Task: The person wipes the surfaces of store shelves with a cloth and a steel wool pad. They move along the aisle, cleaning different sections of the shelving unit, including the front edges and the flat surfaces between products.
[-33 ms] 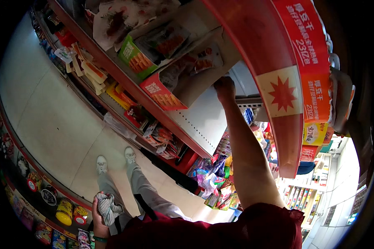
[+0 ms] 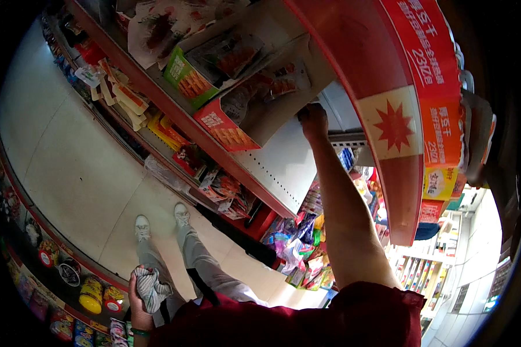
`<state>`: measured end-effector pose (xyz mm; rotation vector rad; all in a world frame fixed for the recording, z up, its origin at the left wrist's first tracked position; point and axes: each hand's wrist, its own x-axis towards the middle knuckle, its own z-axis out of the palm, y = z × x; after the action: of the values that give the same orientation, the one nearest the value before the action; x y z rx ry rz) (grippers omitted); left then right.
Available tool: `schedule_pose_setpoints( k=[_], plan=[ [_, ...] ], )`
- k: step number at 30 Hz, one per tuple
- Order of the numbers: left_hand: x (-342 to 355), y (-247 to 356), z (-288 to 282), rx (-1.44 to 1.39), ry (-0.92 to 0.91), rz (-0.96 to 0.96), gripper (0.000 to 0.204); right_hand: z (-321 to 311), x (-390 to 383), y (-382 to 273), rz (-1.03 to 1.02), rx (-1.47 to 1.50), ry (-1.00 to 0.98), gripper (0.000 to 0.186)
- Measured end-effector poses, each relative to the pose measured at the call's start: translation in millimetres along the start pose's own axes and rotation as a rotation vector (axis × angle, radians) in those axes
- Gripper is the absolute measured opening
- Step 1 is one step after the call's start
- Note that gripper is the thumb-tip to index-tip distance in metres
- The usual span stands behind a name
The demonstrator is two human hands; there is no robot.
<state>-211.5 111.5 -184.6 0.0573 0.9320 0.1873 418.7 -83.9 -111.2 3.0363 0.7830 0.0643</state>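
Low on the left, my left hand (image 2: 138,305) is closed round a crumpled grey-and-white striped cloth (image 2: 152,289). My right arm reaches deep into a white metal shelf (image 2: 278,169). At its end, my right hand (image 2: 315,122) looks curled in shadow near the back, close to the side of a red open-front carton (image 2: 226,129). What its fingers hold, if anything, is hidden. Clear snack packets (image 2: 283,84) lie in that carton. Beside it stands a green carton (image 2: 190,78) with more packets.
A red shelf edge with a starburst card (image 2: 395,128) curves close above my right arm. Lower shelves hold several packets (image 2: 223,191). Colourful bags (image 2: 307,254) are piled below my forearm. Another stocked shelf with a yellow jar (image 2: 91,295) lines the aisle floor (image 2: 69,150) at left.
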Motion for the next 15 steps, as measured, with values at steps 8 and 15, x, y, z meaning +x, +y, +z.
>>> schedule_pose_setpoints(
  k=[8,15],
  plan=[
    [-1,10,-20,0.028,-0.080,-0.030,0.041,39,27,54,0.103,-0.079,0.150,0.027],
    [-13,4,-8,-0.042,-0.004,0.013,0.042,-7,5,-32,-0.263,0.351,0.272,0.029]
  ],
)
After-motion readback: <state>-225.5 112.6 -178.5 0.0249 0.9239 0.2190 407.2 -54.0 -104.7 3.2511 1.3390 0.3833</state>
